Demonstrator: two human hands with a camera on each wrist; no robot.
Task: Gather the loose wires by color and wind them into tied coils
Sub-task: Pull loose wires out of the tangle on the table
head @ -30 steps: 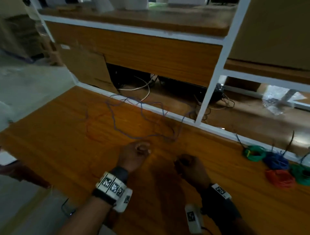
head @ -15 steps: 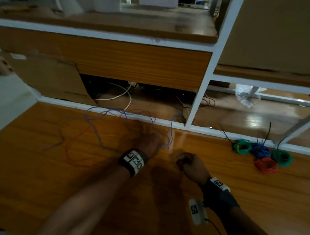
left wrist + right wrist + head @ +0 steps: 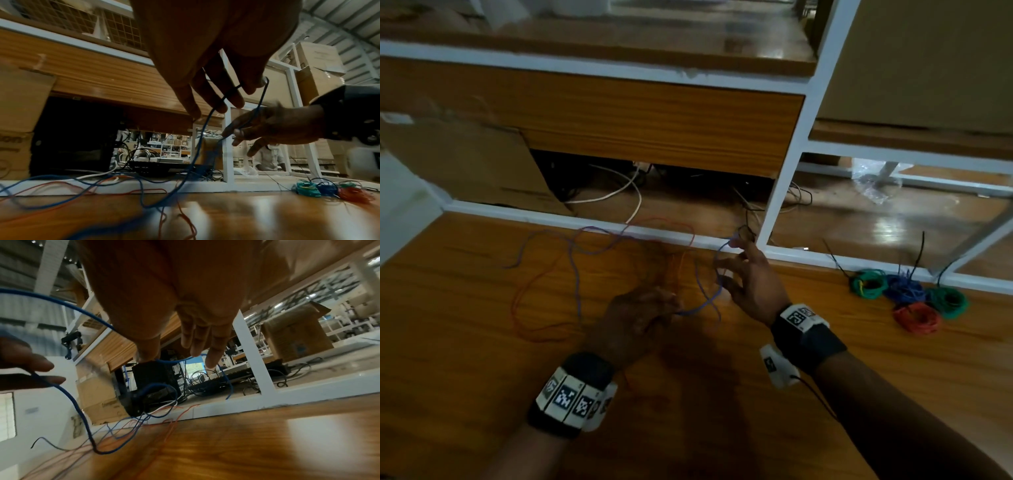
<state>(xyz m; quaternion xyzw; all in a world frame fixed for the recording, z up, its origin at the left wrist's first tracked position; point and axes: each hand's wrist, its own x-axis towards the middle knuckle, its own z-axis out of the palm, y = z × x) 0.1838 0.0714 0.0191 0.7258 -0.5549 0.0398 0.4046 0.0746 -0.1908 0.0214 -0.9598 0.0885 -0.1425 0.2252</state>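
So left hand [image 3: 633,318] pinched blue wire [image 3: 702,301], right hand [image 3: 750,277] spread, looped through fingers; keep loops even, red wire [image 3: 524,308] out.

Glossy wood-grain tabletop [image 3: 722,428]; white-painted frame [image 3: 784,178].
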